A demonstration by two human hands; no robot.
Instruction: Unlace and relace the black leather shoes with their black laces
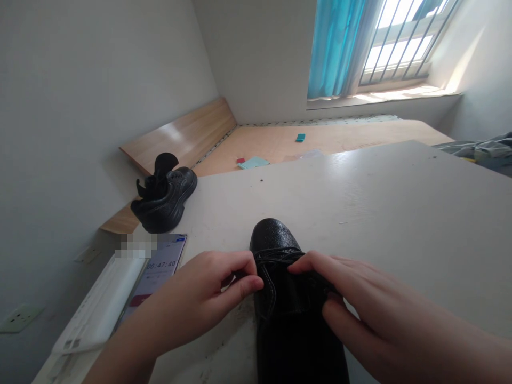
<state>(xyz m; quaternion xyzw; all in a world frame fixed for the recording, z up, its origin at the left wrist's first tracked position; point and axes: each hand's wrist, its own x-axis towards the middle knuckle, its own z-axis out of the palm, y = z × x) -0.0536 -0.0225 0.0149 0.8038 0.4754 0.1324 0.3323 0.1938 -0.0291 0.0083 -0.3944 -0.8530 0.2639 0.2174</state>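
Observation:
A black leather shoe (276, 234) stands on the white table with its toe pointing away from me. My left hand (224, 285) is at the shoe's left side, thumb and curled forefinger close together beside the eyelet flap; what they pinch, if anything, is too small to make out. Across the shoe, my right hand (348, 298) grips its right side, the forefinger on the laces and the thumb lower at the opening's edge. The lace ends are hidden against the dark leather and fingers.
Another black shoe (164, 202), with dark material standing up in it, rests at the table's (380, 213) left edge. A phone (160, 266) showing a timer and a white object (108, 298) lie at the left. Small teal pieces (300, 137) lie on the wooden surface beyond.

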